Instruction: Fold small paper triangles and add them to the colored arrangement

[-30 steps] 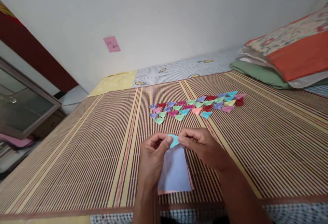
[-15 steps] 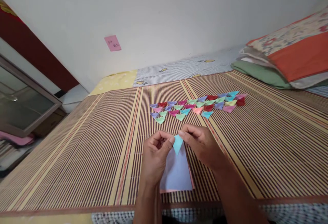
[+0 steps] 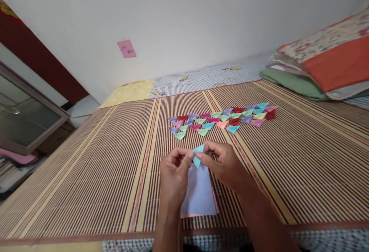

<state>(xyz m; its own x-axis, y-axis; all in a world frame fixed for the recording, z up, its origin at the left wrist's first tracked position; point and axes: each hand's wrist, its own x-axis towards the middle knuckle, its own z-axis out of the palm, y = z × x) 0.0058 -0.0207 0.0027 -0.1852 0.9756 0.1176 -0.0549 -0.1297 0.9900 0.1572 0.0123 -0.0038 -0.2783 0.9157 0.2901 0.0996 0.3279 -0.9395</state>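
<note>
A small light-blue folded paper (image 3: 197, 162) is pinched between both hands, its lower point hanging down. My left hand (image 3: 175, 171) is closed on its left side, thumb and index finger pressed together. On the other side my right hand (image 3: 225, 164) grips it, the thumb lying across its front. Right below lies a stack of paper sheets (image 3: 199, 194), lavender on top with pink edges showing underneath. Beyond the hands, several small folded paper triangles (image 3: 202, 132) in many colours lie in uneven rows.
The striped bamboo mat (image 3: 109, 175) covers the bed. A pile of folded bedding (image 3: 331, 67) sits at the far right. On the wall (image 3: 184, 17) is a pink note (image 3: 127, 48). A glass-fronted cabinet (image 3: 25, 109) stands to the left.
The upper part of the light-blue paper now sticks up above the fingers on the right. My right thumb has shifted left across its front, and the hands are closer together.
</note>
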